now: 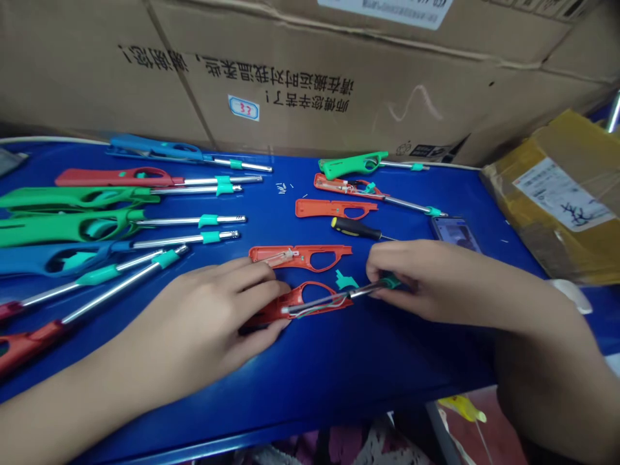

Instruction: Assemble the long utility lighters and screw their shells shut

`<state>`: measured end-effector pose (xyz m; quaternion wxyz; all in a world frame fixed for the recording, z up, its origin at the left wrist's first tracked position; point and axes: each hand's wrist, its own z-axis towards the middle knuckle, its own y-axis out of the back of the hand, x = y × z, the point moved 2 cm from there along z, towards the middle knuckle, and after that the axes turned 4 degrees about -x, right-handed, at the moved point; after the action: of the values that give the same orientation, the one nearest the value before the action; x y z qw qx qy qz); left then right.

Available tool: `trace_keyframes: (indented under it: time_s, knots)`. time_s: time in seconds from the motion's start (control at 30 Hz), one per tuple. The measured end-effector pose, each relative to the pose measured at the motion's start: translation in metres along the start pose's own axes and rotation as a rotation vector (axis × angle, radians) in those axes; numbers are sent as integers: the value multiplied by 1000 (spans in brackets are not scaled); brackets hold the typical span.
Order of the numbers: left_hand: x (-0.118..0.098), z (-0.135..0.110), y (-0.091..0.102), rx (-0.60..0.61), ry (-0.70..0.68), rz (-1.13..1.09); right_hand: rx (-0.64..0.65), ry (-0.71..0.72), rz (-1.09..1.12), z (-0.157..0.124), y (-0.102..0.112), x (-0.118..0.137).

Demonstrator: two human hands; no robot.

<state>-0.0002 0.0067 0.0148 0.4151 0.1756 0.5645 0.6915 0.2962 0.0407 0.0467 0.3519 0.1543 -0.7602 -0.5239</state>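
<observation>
Both pinch: left grip (230,307) on orange shell (294,298), right grip (411,274) on metal tube (362,291); screwdriver (356,228) and phone (454,233) lie just beyond.

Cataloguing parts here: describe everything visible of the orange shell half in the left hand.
The orange shell half looks plastic, with a rounded finger opening. The left hand grips one end, partly hiding it. It sits open side up, aslant, at the blue table; a metal-looking tube and thin wires lie along it.
</observation>
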Motion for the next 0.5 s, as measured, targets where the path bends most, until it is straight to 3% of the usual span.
trace_keyframes:
  time_s: [0.23,0.5]
  knots:
    - [-2,-1,2,33,-6,13,106,88,38,-1,-6,25]
    - [4,0,0,21,-6,20,22,-17,-108,8,-8,10]
